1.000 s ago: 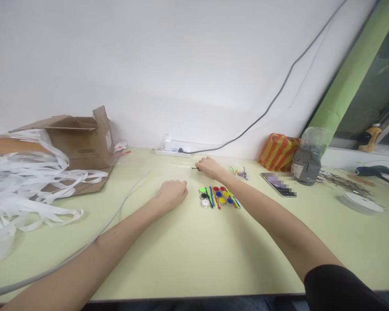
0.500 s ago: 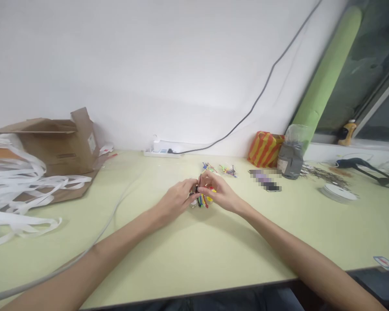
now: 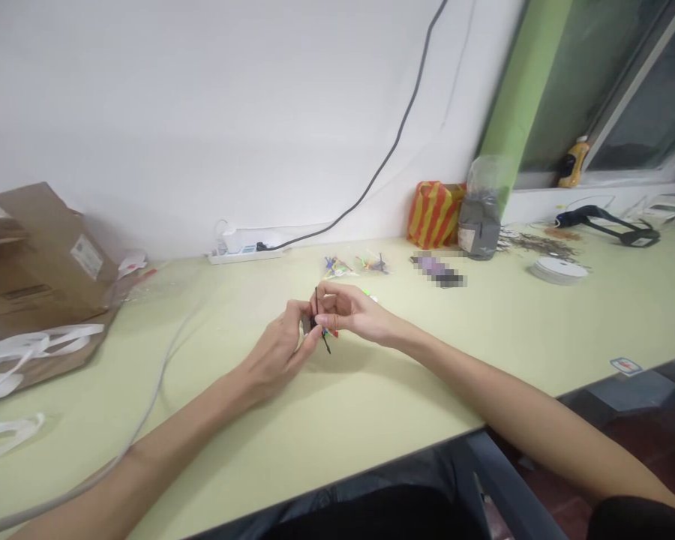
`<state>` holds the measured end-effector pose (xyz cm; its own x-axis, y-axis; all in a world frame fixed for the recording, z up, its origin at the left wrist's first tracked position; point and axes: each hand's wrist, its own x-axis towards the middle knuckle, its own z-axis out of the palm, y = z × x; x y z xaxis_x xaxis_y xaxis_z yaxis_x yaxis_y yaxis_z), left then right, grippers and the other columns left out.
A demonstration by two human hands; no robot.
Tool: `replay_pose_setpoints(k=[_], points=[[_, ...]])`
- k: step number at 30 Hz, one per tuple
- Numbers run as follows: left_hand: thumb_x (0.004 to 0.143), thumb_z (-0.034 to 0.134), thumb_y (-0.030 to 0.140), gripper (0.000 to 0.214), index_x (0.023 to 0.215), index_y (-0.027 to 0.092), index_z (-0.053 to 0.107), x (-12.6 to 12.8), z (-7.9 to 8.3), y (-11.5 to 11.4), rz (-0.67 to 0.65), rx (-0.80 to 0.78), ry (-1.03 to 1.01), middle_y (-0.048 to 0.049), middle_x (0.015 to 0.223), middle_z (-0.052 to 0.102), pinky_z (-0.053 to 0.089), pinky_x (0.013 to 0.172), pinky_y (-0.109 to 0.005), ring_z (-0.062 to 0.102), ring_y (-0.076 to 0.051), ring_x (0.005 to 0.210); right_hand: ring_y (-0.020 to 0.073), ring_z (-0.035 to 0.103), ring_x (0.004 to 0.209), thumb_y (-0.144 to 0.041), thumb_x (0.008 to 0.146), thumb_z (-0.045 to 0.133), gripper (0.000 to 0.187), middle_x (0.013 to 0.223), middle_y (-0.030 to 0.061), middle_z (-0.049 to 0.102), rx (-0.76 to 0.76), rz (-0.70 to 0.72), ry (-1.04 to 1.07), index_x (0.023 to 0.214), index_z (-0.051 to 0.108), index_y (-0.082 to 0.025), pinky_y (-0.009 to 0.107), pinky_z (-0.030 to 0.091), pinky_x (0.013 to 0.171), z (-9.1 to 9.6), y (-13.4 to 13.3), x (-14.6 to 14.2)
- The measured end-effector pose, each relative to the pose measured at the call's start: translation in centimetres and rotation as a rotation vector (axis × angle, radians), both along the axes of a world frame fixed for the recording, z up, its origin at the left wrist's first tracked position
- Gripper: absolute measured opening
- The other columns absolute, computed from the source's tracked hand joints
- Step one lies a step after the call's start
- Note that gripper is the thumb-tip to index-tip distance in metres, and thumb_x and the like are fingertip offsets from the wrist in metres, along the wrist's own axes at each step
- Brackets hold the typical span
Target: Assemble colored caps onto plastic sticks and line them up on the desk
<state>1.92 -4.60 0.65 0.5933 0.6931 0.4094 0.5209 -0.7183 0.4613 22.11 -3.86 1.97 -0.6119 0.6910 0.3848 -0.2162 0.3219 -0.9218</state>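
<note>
My left hand (image 3: 278, 346) and my right hand (image 3: 346, 313) meet over the middle of the pale green table (image 3: 371, 390). Both pinch a thin black cable tie (image 3: 320, 324) that stands nearly upright between the fingertips. Behind the fingers a set of small coloured paint pots (image 3: 337, 330) is mostly hidden; only bits of red and green show. Farther back lie two little heaps of coloured ties (image 3: 357, 264).
A cardboard box (image 3: 34, 262) with white paper strips (image 3: 28, 345) lies at the left. A grey cable (image 3: 146, 405) crosses the table. A power strip (image 3: 244, 251) sits by the wall. A striped bag (image 3: 434, 214), a plastic bag (image 3: 480, 214), a tape roll (image 3: 556, 268) stand right.
My right hand drew back from the far table with the black tie and my left hand came up to meet it. The camera has swung to the right.
</note>
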Motion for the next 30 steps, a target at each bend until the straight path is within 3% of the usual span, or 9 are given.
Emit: replay_pose_setpoints(k=[11,16,19,25,30], points=[[0.101,0.036,0.037,0.016,0.107,0.022,0.034,0.4,-0.1,-0.3,-0.028,-0.024,-0.011,-0.0075,0.106,0.064,0.046,0.080,-0.035,0.062,-0.019,0.090,0.0124,0.048,0.065,-0.040,0.085,0.073,0.030,0.072,-0.0019,0.053,-0.025,0.020,0.022,0.085,0.050,-0.021,0.026,0.041,0.060,-0.4,0.2,0.1],[0.100,0.033,0.038,0.017,0.106,0.022,0.037,0.0,0.1,-0.3,0.049,0.041,-0.007,-0.0034,0.093,0.060,0.043,0.071,-0.032,0.056,-0.017,0.075,0.0133,0.054,0.064,-0.048,0.083,0.073,0.037,0.073,-0.0015,0.058,-0.040,0.000,0.047,0.090,0.049,-0.022,0.026,0.045,0.058,-0.3,0.4,0.5],[0.099,0.035,0.039,0.019,0.103,0.021,0.040,-0.1,0.3,0.2,0.090,0.098,0.089,-0.0016,0.083,0.057,0.041,0.069,-0.031,0.053,-0.017,0.072,0.0130,0.057,0.065,-0.052,0.080,0.076,0.040,0.080,0.0015,0.064,0.014,-0.138,-0.012,0.088,0.052,-0.020,0.025,0.045,0.058,0.1,1.1,1.3],[0.098,0.034,0.032,0.023,0.084,0.021,0.048,-0.7,0.4,2.0,0.154,0.231,0.306,-0.0025,0.076,0.057,0.036,0.068,-0.031,0.051,-0.018,0.069,0.0103,0.053,0.058,-0.051,0.072,0.078,0.040,0.070,0.0033,0.065,0.055,-0.557,-0.209,0.079,0.065,-0.014,0.023,0.037,0.052,0.5,3.3,4.5],[0.096,0.035,0.034,0.024,0.079,0.022,0.048,-1.8,0.5,3.4,0.287,0.205,0.391,-0.0019,0.071,0.059,0.030,0.061,-0.030,0.051,-0.018,0.063,0.0098,0.052,0.057,-0.051,0.071,0.078,0.039,0.072,0.0050,0.067,0.064,-0.617,-0.315,0.076,0.068,-0.013,0.022,0.036,0.048,0.1,4.7,7.1]])
